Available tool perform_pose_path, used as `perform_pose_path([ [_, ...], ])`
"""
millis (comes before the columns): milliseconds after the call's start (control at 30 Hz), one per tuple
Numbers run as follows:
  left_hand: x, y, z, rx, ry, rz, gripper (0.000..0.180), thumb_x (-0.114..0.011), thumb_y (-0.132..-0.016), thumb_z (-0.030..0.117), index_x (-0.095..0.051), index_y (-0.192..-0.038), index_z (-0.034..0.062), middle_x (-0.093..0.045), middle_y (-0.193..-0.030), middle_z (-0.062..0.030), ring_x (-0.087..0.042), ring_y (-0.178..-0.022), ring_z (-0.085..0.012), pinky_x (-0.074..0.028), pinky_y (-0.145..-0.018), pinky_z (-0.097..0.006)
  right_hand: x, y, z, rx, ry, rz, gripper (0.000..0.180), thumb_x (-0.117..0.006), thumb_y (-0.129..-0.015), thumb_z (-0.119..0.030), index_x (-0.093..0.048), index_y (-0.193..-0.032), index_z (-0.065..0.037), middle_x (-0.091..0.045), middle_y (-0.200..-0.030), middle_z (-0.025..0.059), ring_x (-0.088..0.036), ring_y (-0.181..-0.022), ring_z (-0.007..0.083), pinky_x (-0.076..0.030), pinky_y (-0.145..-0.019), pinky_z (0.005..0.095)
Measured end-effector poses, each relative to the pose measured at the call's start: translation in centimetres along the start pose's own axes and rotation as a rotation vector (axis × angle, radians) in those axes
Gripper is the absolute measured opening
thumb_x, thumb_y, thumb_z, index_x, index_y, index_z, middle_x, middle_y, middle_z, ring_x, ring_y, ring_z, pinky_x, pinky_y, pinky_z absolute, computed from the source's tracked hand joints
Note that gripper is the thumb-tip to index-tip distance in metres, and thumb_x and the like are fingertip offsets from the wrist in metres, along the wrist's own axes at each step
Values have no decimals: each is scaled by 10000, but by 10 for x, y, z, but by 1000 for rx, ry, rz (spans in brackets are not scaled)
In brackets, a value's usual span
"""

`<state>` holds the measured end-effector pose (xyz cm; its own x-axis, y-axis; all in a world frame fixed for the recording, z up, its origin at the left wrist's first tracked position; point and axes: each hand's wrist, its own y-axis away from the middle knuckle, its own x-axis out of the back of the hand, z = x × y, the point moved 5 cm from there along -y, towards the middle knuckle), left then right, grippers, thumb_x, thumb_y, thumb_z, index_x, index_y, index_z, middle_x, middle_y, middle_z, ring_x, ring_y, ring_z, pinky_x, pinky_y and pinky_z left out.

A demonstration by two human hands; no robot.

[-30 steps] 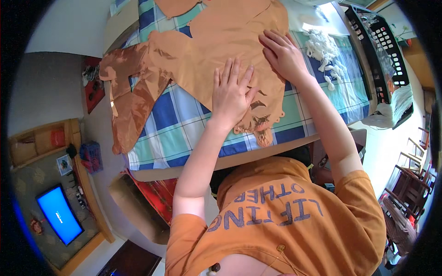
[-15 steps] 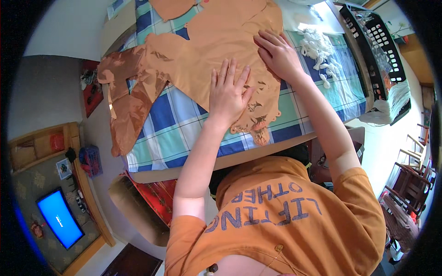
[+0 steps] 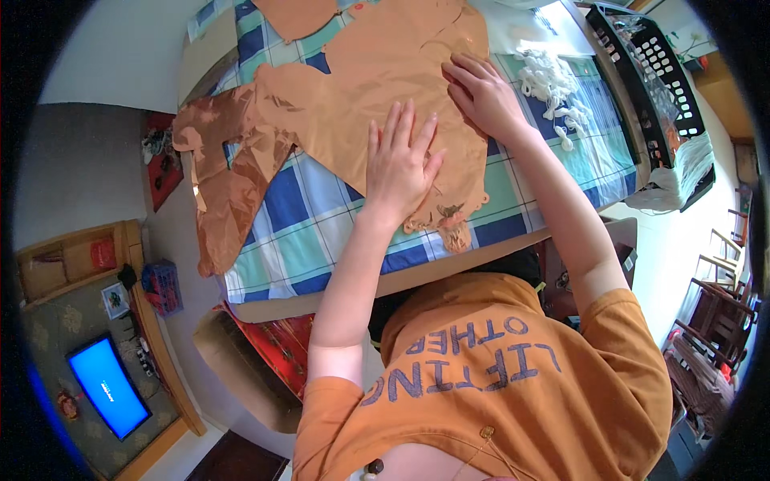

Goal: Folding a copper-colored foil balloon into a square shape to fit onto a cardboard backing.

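Atop the shiny, irregular copper-coloured foil sheet (image 3: 345, 96), bare left hand (image 3: 399, 172) lay splayed; bare right hand (image 3: 487, 98) rested outstretched.

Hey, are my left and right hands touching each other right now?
Apart: the head view shows copper-coloured foil between the left hand and the right hand.

Large, dark greyish-purple capital letters (image 3: 521, 366) run in two lines across the orange short-sleeved cloth shirt (image 3: 513, 409) at the lower centre of the frame, upside down in this view; the line higher in the frame is shorter, and folds bend both lines at their left ends. On the flat, rectangular, bright blue screen (image 3: 96, 369) at the lower left stands a short slanted row of small white lettering (image 3: 108, 389), with a fainter, tinier line beside it, too small to tell
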<state>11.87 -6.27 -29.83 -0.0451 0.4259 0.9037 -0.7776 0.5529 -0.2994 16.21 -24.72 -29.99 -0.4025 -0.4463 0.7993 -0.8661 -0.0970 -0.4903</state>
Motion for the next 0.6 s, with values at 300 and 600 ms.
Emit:
perform_pose_path([
  [300, -8, 6, 3, -72, 13, -74, 544, -626, -915, 376, -494, -1421, 225, -359, -1542, -140, -329, -1426, -333, -253, -1121, -602, 0, 0, -1, 15, -1, 19, 320, -626, -908, -200, -650, -1203, -78, -593, -1301, 128, -530, -1231, 329, -448, -1021, 412],
  [600, -6, 6, 4, -69, 7, -68, 544, -618, -916, 377, -490, -1423, 224, -358, -1543, -138, -327, -1427, -331, -253, -1123, -595, 1, -1, 0, 6, -12, 0, 329, -627, -907, -212, -645, -1202, -68, -592, -1298, 141, -524, -1236, 337, -440, -1027, 415],
])
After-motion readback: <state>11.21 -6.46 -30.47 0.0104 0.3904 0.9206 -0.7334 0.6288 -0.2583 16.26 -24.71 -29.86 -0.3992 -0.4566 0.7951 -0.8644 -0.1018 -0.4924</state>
